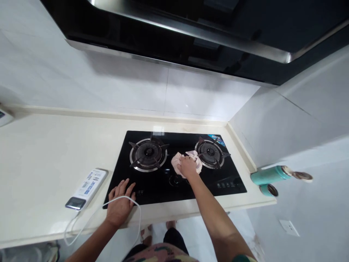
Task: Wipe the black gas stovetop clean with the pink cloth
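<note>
You get wide bare counter left of the stove. Between the left grate and the right grate runs a narrow strip of glass. A white cable loops over the front edge.

2 burners on 1 hob, 1 cloth, 2 hands, 1 white device, 1 cable, 1 teal flask, 1 cup.

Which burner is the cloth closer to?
The right burner: the cloth under the right hand reaches its ring, while the left burner sits apart.
</note>
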Action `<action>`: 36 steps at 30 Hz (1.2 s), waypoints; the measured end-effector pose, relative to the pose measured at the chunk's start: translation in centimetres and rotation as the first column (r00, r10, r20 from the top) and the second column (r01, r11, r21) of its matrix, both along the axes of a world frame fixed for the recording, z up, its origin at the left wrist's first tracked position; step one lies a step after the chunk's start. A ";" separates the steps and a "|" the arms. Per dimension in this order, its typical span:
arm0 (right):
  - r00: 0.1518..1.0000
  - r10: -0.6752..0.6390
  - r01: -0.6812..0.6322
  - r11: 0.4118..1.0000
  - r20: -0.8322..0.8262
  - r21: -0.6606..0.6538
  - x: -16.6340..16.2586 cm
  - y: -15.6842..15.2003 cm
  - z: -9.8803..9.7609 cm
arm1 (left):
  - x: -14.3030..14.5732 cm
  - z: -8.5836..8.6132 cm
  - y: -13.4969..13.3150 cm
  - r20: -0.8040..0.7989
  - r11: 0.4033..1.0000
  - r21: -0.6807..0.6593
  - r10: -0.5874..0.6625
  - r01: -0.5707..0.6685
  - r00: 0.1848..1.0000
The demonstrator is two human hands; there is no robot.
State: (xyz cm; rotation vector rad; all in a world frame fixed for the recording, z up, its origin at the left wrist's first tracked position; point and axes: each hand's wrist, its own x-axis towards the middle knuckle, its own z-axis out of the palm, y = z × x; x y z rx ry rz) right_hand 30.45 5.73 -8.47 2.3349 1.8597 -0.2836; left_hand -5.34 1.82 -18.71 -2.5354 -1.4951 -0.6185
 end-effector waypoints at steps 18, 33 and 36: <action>0.818 0.570 -0.561 0.820 -0.077 0.109 -7.8 -0.2 -0.5 | -0.3 -0.5 0.0 0.018 1.000 -0.018 0.004 -0.004 1.000; 0.844 0.420 -0.381 0.907 -0.334 0.178 -9.6 -11.2 -3.8 | -0.2 -0.2 -0.1 0.050 1.000 -0.019 -0.010 0.011 0.999; 0.891 0.243 -0.210 0.969 -0.383 0.127 -7.7 -13.9 -3.9 | -0.2 0.0 -0.1 0.082 0.999 -0.045 -0.005 0.009 0.997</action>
